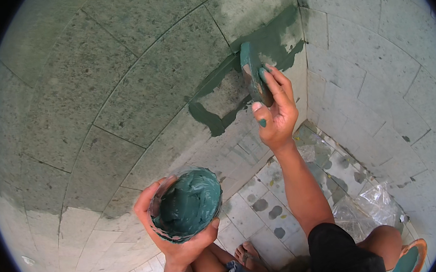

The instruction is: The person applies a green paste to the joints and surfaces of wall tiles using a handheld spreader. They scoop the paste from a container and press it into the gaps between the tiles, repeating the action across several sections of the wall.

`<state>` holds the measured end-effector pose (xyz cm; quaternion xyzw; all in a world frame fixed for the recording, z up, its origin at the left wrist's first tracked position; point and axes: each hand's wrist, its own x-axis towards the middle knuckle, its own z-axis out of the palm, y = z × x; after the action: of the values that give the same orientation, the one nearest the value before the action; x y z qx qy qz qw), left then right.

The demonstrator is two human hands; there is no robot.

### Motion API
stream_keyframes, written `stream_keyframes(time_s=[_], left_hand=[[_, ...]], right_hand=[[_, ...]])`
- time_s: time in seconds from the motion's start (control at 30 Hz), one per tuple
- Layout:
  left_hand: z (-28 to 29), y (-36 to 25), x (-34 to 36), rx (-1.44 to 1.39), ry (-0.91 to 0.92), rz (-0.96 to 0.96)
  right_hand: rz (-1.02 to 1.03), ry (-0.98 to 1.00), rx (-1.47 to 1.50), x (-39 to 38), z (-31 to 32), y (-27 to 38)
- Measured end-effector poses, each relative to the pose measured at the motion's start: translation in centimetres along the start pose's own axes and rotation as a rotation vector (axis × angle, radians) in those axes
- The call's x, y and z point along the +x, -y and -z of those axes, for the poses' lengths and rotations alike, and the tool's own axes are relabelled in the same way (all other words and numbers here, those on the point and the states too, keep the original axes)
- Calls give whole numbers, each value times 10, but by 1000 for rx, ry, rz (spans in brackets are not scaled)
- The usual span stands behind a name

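Note:
My left hand (175, 251) is wrapped round a see-through tub (160, 229), its rim smeared, tipped so that its mouth faces me. Thick dark green paste (188, 200) lines the inside. Up by the wall corner, my right hand (280, 117) grips a flat, paste-coated spreader (250, 71), thumb on one side and fingers on the other. Its face is turned to the tiled wall (169, 57) over a wet green patch (274, 38); exact contact is hard to tell. Green paste stains the right thumb and a fingertip. Several joints around this patch carry paste.
A pale tiled wall (368, 71) meets the working wall at the right corner. Crumpled clear plastic (371, 203) lies on the spotted tile floor (257, 197). An orange-rimmed container (422, 255) with green contents stands at lower right. My bare foot (249, 257) is below.

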<state>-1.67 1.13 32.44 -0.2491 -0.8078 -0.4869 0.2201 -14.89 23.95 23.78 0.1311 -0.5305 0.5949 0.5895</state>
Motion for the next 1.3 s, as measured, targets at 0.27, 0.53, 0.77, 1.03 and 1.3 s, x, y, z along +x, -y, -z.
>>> stream_keyframes(time_s=[0.27, 0.53, 0.77, 1.03, 1.3], left_hand=[[-2, 0, -1, -22, -4, 49], [-2, -1, -1, -4, 14, 50], [-5, -5, -1, -12, -34, 84], [1, -4, -1, -14, 32, 58], [-1, -2, -2, -15, -1, 21]], right_hand=[[-12, 179, 158, -14, -1, 9], [276, 167, -325, 4, 3, -8], [76, 124, -123, -9, 23, -6], [-8, 83, -60, -4, 0, 0], [49, 274, 14, -33, -21, 29]])
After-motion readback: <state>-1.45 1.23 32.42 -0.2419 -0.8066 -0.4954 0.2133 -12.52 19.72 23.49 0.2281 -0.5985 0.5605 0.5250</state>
